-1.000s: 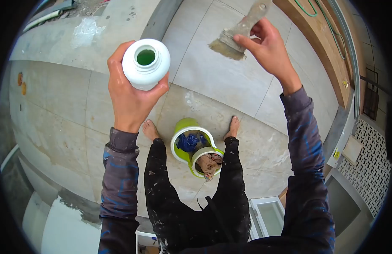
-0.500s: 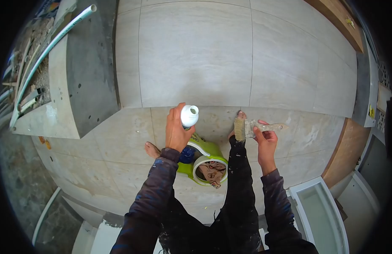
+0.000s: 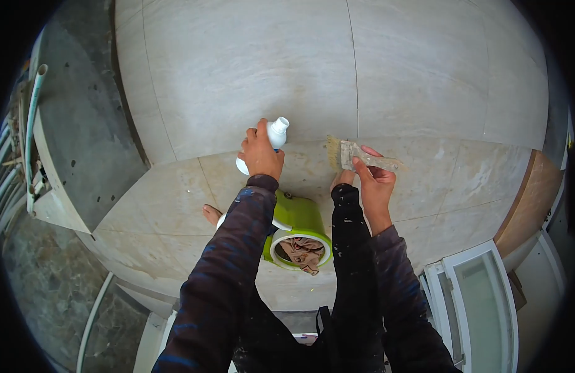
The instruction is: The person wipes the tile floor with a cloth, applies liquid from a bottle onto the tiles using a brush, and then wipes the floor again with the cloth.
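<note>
My left hand (image 3: pixel 261 154) is wrapped round a white plastic bottle (image 3: pixel 277 133), tilted with its uncapped neck toward the upper right. In my right hand (image 3: pixel 375 180) is a wide paintbrush (image 3: pixel 362 156), gripped by its worn, paint-stained handle. Its pale bristles point left, toward the bottle but apart from it. Below my hands, between my feet, a green bucket (image 3: pixel 303 214) stands on the floor. A brown cloth (image 3: pixel 305 252) lies in its round white-rimmed opening. My left forearm hides part of the bucket.
Large grey tiles (image 3: pixel 256 62) rise ahead in a step above the stained lower floor (image 3: pixel 436 180). A grey block (image 3: pixel 82 105) and pipes (image 3: pixel 34 124) are at left. White-framed glass panels (image 3: pixel 483 304) lean at lower right, near a wooden board (image 3: pixel 529 193).
Both hands have moved upward in view, and the brush has shifted left, closer to the bottle. The bottle has turned, so its side and neck show more. The camera view has shifted too.
</note>
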`<state>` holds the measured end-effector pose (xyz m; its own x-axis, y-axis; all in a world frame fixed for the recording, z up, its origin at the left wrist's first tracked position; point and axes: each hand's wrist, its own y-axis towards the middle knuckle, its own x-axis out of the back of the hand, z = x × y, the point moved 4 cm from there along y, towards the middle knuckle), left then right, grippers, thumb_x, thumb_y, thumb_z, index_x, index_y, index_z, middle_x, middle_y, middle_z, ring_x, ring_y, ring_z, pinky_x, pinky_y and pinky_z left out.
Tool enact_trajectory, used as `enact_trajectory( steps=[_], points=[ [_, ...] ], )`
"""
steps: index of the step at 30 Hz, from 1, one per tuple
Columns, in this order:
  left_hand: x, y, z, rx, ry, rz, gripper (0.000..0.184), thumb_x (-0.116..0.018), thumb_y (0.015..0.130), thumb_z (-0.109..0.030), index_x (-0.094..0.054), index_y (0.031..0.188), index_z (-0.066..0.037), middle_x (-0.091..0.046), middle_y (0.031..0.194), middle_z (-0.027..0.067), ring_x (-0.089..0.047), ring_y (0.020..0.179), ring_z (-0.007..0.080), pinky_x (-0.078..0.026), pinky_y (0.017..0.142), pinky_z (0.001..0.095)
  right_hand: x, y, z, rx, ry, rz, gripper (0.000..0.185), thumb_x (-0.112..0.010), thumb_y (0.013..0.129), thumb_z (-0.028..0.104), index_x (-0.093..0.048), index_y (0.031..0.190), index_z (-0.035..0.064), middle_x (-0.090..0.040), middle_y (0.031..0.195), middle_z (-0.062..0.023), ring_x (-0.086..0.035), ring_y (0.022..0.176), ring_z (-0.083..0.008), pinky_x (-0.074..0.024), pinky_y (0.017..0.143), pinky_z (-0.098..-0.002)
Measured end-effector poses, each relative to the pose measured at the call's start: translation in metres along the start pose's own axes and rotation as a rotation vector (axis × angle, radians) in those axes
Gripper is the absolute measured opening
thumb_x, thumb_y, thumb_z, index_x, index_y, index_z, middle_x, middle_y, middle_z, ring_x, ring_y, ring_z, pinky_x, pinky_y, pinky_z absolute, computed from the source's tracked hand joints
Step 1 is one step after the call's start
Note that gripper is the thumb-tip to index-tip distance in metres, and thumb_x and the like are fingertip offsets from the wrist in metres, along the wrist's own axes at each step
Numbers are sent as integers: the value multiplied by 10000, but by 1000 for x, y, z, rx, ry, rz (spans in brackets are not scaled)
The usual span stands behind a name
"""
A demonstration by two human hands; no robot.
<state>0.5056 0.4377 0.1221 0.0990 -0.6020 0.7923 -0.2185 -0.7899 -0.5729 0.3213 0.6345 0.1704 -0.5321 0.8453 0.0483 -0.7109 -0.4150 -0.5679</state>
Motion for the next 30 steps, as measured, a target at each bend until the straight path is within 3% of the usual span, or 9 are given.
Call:
enact_trajectory(
  steps=[4,6,8,12,30],
  points=[
    [-9,8,-3,37,29,27,909,-884,715,-68,-443,1491,-242,-537,1335,105,-587,1232,420,-445,997,723,0,7,6,-23,-17,11,341,-769,963,4,-700,1294,-40,-757,1047,-58,-669,925,-84,-546,837,-249],
    [-11,10,-3,45,40,36,913,-887,713,-76,-442,1491,-249,-535,1333,104,-589,1229,423,-445,994,728,0,9,7,-62,-41,25,316,-728,978,-23,-698,1290,-66,-766,1169,-116,-707,1040,-127,-549,947,-267],
    [-10,10,-4,40,77,12,892,-889,722,-88,-463,1488,-253,-564,1339,99,-614,1207,433,-508,948,674,-2,9,9,-65,-37,29,318,-726,979,-25,-696,1293,-67,-763,1189,-122,-709,1052,-132,-551,962,-274],
    [-11,14,-1,67,95,31,874,-889,730,-93,-467,1479,-253,-565,1337,103,-616,1209,438,-508,952,682,-3,8,6,-78,-17,46,330,-726,977,-30,-689,1303,-71,-744,1268,-138,-703,1119,-153,-550,1017,-301],
    [-23,18,10,131,118,81,848,-886,732,-88,-475,1454,-262,-560,1321,116,-623,1191,451,-520,927,706,-11,9,-19,-36,32,85,345,-738,954,-57,-696,1296,-62,-681,1395,-175,-637,1285,-205,-490,1119,-340]
  ],
)
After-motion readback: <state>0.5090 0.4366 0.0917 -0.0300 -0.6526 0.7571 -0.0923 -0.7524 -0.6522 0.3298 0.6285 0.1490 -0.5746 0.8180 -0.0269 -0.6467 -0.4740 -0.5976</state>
